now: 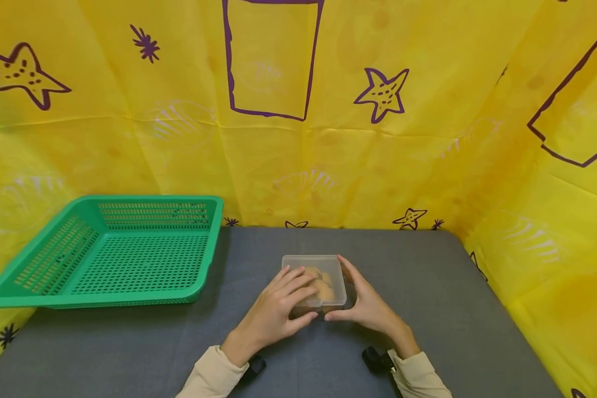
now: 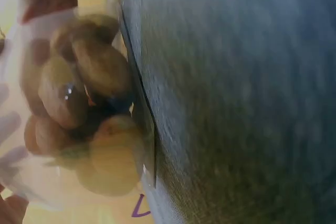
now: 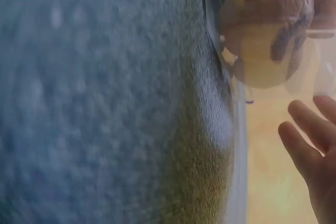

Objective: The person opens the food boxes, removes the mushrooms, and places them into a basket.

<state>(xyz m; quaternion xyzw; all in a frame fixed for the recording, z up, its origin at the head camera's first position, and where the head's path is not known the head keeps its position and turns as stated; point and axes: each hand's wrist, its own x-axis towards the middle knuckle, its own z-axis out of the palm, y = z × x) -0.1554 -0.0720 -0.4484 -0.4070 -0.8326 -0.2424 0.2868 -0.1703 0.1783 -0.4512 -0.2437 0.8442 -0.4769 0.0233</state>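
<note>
Bracketing a translucent container (image 1: pixel 336 279) of rounded brown items (image 1: pixel 324 290), in from the far edge of the surface (image 1: pixel 428 287) — left hand's grip (image 1: pixel 277 307) spread across its top, right hand's grip (image 1: pixel 367 301) loosely spread at its right side.

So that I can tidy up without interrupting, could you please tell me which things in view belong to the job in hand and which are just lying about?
Job in hand:
box, left hand on top, right hand at its side
brown pieces inside it

Apparently just lying about:
basket, touched by neither hand
cloth, only a backdrop
</note>
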